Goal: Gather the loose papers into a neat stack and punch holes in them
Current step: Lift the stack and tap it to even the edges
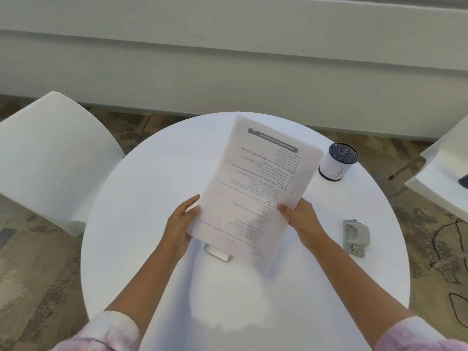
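I hold a stack of printed papers [255, 183] above the middle of the round white table [141, 203], tilted to the right with the text upside down to me. My left hand [181, 221] grips the stack's left edge near the bottom. My right hand [301, 219] grips its right edge. A grey hole punch [355, 238] lies on the table to the right of my right hand, apart from the papers.
A small metallic flat object [219, 254] lies on the table under the stack's lower edge. A mesh pen cup [338, 162] with a white label stands at the table's back right. White chairs stand at the left [50, 158] and right [440, 173]. Cables [453, 249] lie on the floor.
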Available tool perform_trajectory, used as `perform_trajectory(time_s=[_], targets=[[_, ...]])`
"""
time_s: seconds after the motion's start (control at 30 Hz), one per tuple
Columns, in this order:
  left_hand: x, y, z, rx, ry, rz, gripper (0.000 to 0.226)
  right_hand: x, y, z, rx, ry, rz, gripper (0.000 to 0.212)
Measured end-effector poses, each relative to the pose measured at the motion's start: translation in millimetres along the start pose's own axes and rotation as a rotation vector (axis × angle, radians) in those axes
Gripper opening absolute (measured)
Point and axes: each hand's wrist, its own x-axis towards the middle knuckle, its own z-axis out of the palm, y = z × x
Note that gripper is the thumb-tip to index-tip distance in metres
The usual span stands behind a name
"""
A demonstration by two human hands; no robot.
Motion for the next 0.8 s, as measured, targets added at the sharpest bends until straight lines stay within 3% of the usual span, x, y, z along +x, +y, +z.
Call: perform_trajectory(time_s=[0.23,0.43,0.57,0.8], targets=[[3.3,24.2,13.6,0.385,-0.123,0.122,0.022,-3.4,-16.8,6.2,-0.186,-0.047,-0.121,0.023],[0.9,41.8,42.3,0.411,-0.103,0.282,0.023,-2.6,-32.9,14.9,-0.220,-0.040,-0.202,0.024],[-0.1,46.3,45.7,0.381,-0.104,0.329,0.029,-2.7,-35.7,15.5,-0.259,-0.061,-0.204,0.036],[-3.5,54.4,56.4,0.402,-0.122,0.359,0.016,-1.6,-38.6,16.5,-0.155,-0.008,-0.221,0.021]])
